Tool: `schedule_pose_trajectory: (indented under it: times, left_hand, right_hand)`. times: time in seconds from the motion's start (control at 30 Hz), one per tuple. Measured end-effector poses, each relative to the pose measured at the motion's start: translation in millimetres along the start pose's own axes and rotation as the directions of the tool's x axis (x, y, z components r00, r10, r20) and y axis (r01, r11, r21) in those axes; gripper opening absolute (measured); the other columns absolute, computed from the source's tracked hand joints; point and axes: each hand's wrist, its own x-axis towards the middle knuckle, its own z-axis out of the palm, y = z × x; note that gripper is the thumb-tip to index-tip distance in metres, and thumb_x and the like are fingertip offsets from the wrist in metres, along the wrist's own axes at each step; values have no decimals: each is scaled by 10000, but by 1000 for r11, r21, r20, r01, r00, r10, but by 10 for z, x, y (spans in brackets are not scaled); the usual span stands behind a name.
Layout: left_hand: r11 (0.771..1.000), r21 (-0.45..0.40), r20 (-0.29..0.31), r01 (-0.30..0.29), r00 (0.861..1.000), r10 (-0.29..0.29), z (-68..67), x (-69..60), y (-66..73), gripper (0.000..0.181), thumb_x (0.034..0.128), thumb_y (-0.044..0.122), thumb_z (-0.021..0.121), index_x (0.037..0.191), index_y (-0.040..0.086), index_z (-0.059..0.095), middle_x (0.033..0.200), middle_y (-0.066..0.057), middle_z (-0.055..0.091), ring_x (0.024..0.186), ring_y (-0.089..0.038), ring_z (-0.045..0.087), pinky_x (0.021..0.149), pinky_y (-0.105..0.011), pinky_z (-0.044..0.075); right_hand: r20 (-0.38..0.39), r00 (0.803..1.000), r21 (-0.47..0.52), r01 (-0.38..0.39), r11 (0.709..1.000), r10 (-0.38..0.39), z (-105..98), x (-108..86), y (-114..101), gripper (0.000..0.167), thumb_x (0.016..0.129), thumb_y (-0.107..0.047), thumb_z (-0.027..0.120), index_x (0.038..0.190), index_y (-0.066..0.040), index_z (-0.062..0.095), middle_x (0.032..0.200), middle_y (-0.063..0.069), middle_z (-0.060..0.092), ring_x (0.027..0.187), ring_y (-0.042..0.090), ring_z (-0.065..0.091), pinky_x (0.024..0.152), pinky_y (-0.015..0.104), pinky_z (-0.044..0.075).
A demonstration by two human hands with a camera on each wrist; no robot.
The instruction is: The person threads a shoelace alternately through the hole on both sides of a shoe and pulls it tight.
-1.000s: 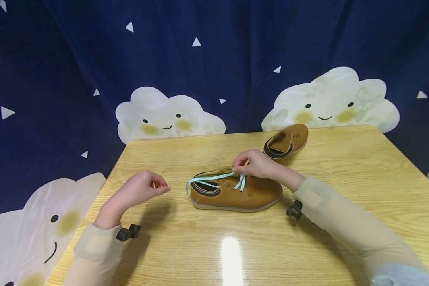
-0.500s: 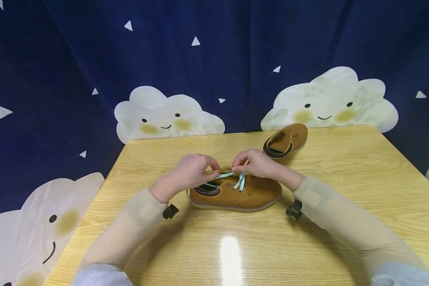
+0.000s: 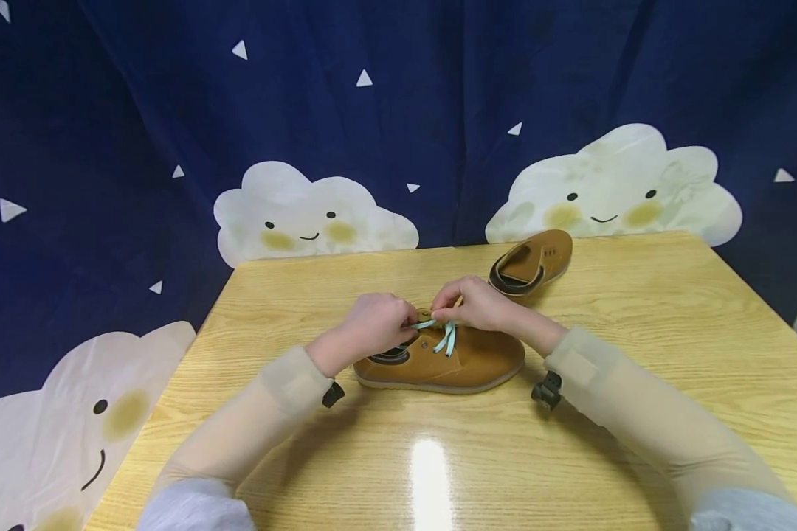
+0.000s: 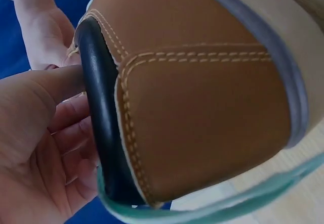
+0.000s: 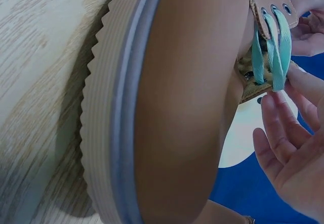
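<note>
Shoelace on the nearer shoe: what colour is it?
Pale turquoise. The lace shows best in the right wrist view.

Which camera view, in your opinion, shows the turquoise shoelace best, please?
The right wrist view, where the turquoise shoelace shows close up, threaded through eyelets of the brown shoe. The head view shows it small and partly hidden by the left hand; the left wrist view shows mainly a length running past the heel.
</note>
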Motion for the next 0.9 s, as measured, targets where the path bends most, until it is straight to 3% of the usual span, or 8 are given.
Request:
schedule_pose_trajectory:
  times: [0.27,0.47,0.73,0.9]
  left_hand:
    - [998,-47,8,-38,999,38,62,54,-6,203,876,131,707,684,192,684,621,91,583,522,-61,422,491,-236,371]
    - [990,-133,-42,-37,999,32,-24,33,6,150,896,163,715,747,158,732,695,73,657,553,-56,520,506,-248,416]
    - [993,-110,-100,-43,995,32,-98,-12,-11,98,893,181,726,802,154,753,780,63,701,663,-79,617,549,-263,475]
    - [993,-115,-95,-33,995,22,-117,-40,-23,102,891,181,727,795,155,751,775,63,698,652,-80,610,547,-261,469]
  right_hand:
    - [-1,1000,21,1,1000,-1,-2,-15,18,58,867,-155,752,826,-114,759,892,-43,699,828,123,621,696,297,503]
    - [5,1000,32,-6,999,6,-5,-15,25,61,876,-154,743,832,-115,758,893,-44,697,825,122,623,692,296,515]
    - [2,1000,17,-5,1000,5,-2,-13,12,46,861,-136,754,815,-138,759,877,-55,692,813,119,617,707,299,497]
    - [3,1000,-5,-16,1000,16,-4,-15,6,45,858,-149,757,814,-145,753,838,-70,684,747,111,604,661,289,474]
